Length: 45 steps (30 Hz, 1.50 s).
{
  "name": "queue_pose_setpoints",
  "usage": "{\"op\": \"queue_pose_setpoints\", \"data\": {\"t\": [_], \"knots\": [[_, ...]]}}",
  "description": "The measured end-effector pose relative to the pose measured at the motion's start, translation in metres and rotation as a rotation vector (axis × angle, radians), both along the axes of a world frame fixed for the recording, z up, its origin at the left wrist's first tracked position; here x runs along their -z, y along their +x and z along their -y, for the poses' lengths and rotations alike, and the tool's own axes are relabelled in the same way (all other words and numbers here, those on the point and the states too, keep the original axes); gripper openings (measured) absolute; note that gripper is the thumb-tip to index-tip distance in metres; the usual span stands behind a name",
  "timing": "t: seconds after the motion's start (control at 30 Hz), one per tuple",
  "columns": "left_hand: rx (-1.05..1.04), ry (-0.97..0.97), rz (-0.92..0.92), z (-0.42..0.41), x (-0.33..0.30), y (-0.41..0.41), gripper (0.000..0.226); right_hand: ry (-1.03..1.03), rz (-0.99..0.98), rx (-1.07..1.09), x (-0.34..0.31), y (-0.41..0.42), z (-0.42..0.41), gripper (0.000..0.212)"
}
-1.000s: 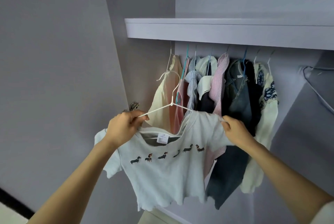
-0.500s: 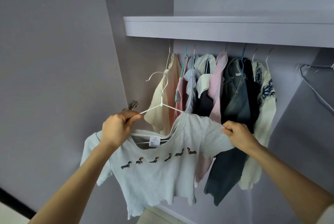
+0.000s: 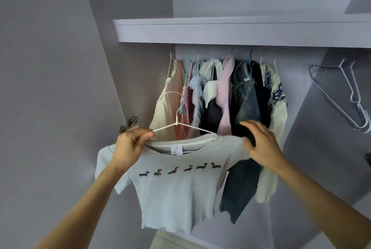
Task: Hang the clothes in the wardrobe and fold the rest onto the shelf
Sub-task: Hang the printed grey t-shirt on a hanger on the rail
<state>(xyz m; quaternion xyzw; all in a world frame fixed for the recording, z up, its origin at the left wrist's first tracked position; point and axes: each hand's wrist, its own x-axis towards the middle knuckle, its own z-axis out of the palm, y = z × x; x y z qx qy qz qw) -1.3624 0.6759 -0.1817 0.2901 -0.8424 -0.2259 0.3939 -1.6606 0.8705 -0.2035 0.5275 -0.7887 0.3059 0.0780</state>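
Note:
A pale grey T-shirt [image 3: 176,194] with a row of small dachshunds hangs on a white wire hanger [image 3: 180,122], held up in front of the wardrobe. My left hand [image 3: 130,144] pinches the hanger's left arm together with the shirt's collar. My right hand [image 3: 261,142] hovers at the shirt's right shoulder with fingers loosely spread, gripping nothing. The hanger's hook is free in the air, below the rail. Behind it, several garments [image 3: 224,98] hang in a tight row under the shelf [image 3: 241,29].
Empty pale hangers [image 3: 353,96] hang at the right of the wardrobe. The wardrobe's left side wall [image 3: 140,80] stands close to the cream garment at the row's left end. A metal door hinge [image 3: 130,122] sits by my left hand.
My right hand has let go of the shirt's right shoulder and opened. The shirt on its hanger has levelled out and sits more squarely on the hanger.

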Motion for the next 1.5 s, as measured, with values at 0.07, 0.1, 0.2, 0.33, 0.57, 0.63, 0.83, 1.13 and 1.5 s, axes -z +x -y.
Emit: {"op": "queue_pose_setpoints", "data": {"t": [0.07,0.1,0.2,0.33,0.57,0.63,0.83,1.13,1.5], "knots": [[0.097,0.028,0.026,-0.004,0.002,-0.016,0.016,0.096,0.008,-0.141,-0.003,0.003,-0.008,0.038],[0.135,0.047,0.028,-0.006,0.004,-0.024,0.016,0.158,0.050,-0.179,-0.003,0.004,-0.014,0.031],[0.256,0.108,0.033,-0.015,0.011,-0.055,0.017,0.283,0.207,-0.205,0.000,-0.002,-0.040,0.016],[0.361,0.253,0.016,-0.031,0.026,-0.102,0.018,0.404,0.400,-0.153,-0.015,-0.014,-0.090,0.013],[0.501,0.400,0.085,-0.077,0.048,-0.203,0.013,0.612,0.329,0.139,-0.038,-0.033,-0.169,0.018],[0.547,0.379,0.228,-0.089,0.056,-0.234,0.014,0.680,0.358,0.223,-0.044,-0.034,-0.191,0.021],[0.609,0.224,0.379,-0.123,0.060,-0.300,0.022,0.882,0.407,0.465,-0.062,-0.040,-0.213,0.028],[0.416,-0.254,0.438,-0.121,0.006,-0.351,0.043,0.440,0.397,0.807,-0.060,-0.074,-0.172,0.032],[0.365,-0.280,0.628,-0.084,0.009,-0.362,0.060,-0.054,0.133,0.750,-0.042,-0.116,-0.068,0.030]]}}
